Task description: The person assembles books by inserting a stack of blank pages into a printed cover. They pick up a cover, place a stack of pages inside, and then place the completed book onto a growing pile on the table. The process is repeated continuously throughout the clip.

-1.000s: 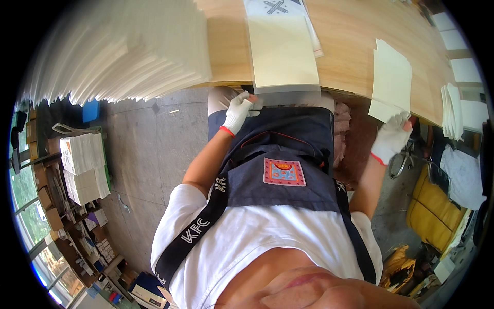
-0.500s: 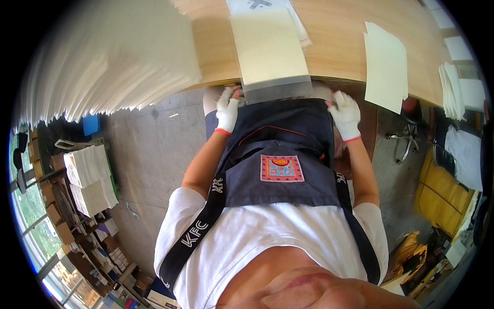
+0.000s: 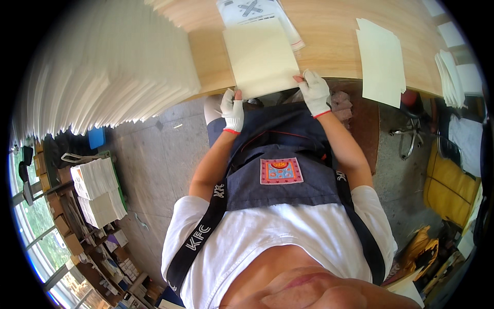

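A cream paper sheet [image 3: 261, 56] lies at the table's front edge, its near side reaching slightly over it. At its near left corner is my left hand [image 3: 232, 110], in a white glove with bare fingertips, thumb and fingers closed on the corner. My right hand [image 3: 314, 92], gloved the same way, pinches the near right corner. Whether the sheet is single or several layers I cannot tell. Partly beneath its far end is a white printed bag or sheet [image 3: 249, 10] with a crossed pencil-and-ruler drawing.
Tall stacks of white paper [image 3: 113, 67] fill the table's left side. Further cream sheets [image 3: 381, 62] overhang the front edge at right, with a fanned white stack [image 3: 449, 77] beyond. A wheeled stool [image 3: 410, 131] stands below. Bundled paper [image 3: 98, 190] sits on the left.
Both hands have moved to the cream sheet's near corners, the right one inward to the left. The clear film that stuck out under the sheet's near side no longer shows.
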Motion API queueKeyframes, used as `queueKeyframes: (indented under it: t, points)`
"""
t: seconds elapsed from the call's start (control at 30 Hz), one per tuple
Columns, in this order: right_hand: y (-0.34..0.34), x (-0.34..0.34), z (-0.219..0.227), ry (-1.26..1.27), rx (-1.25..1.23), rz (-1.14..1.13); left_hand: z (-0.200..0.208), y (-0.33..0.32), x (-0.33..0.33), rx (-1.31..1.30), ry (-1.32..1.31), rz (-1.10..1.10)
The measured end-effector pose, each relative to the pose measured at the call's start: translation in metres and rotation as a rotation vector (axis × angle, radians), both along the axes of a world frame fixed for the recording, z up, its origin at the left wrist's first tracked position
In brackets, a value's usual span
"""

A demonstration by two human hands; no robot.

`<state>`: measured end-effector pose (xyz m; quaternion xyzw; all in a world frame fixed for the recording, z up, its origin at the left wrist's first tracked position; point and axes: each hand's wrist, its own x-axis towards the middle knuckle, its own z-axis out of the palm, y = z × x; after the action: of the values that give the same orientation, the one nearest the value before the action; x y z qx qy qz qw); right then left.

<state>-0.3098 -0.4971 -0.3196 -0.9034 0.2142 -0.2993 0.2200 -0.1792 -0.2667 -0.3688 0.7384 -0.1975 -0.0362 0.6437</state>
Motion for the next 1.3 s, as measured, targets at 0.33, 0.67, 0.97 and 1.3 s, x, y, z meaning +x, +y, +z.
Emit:
queueKeyframes:
  t: [0.33, 0.67, 0.97, 1.3]
  points:
    - [-0.028, -0.015, 0.001, 0.383, 0.663, -0.093, 0.048, -0.005, 0.003, 0.057, 0.709, -0.098]
    - [0.031, 0.031, 0.106, -0.4, 1.653, 0.387, 0.319, 0.009, -0.014, 0.458, -0.485, -0.291]
    - [0.031, 0.183, 0.403, -0.592, 0.406, 0.916, 0.519, 0.104, 0.051, -0.187, -0.959, 0.342]
    - [0.119, 0.201, 0.483, -0.258, 0.538, 0.927, 0.537, 0.217, 0.18, 0.392, -1.065, 0.162]
